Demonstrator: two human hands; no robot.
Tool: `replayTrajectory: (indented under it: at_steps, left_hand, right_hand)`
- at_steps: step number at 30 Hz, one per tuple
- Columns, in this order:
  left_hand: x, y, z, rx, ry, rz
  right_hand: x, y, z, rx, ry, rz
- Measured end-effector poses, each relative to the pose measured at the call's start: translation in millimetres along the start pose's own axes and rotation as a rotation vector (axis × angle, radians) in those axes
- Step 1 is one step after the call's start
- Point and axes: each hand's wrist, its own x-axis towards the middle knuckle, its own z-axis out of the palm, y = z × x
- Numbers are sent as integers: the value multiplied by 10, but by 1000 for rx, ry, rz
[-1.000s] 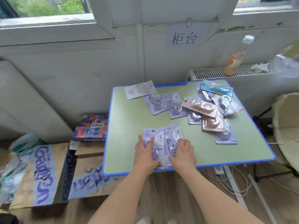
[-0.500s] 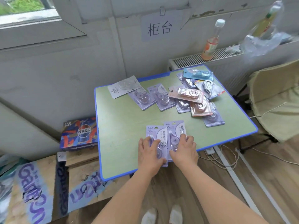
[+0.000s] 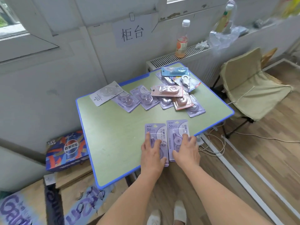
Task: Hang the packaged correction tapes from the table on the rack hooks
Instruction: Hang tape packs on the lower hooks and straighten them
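A paper sign (image 3: 132, 34) taped to the wall is marked "柜台". The number "36" is printed at the top left of each of the two purple packages (image 3: 155, 137) lying side by side (smaller print beside it cannot be read), and "36" is also seen on a white package (image 3: 106, 93) farther back. "百事可乐" is shown on the blue carton (image 3: 68, 150). Large purple lettering on the cardboard box (image 3: 21, 208) is only partly legible.
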Motion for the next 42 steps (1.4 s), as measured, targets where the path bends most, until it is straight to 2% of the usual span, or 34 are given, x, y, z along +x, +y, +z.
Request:
replayTrajectory:
  at_steps: [7, 17, 22, 30, 35, 42]
  left_hand:
    - [36, 385, 69, -28, -98, 146]
    - [-245, 1722, 634, 56, -317, 509]
    - [-779, 2524, 1104, 85, -403, 706]
    - [-2102, 3733, 1992, 122, -542, 977]
    - [-2761, 4241, 2500, 153, -631, 1099]
    - [-3282, 5025, 3123, 164, -719, 1233]
  right_hand:
    - [-160, 485, -277, 74, 77, 200]
    - [-890, 1884, -923, 198, 300, 599]
    - [-1535, 2768, -1125, 258, 398, 775]
    - [-2771, 4262, -1335, 300, 531, 1033]
    - [-3390, 4951, -1306, 338, 562, 1175]
    - [-3786, 5792, -1387, 409, 607, 1313]
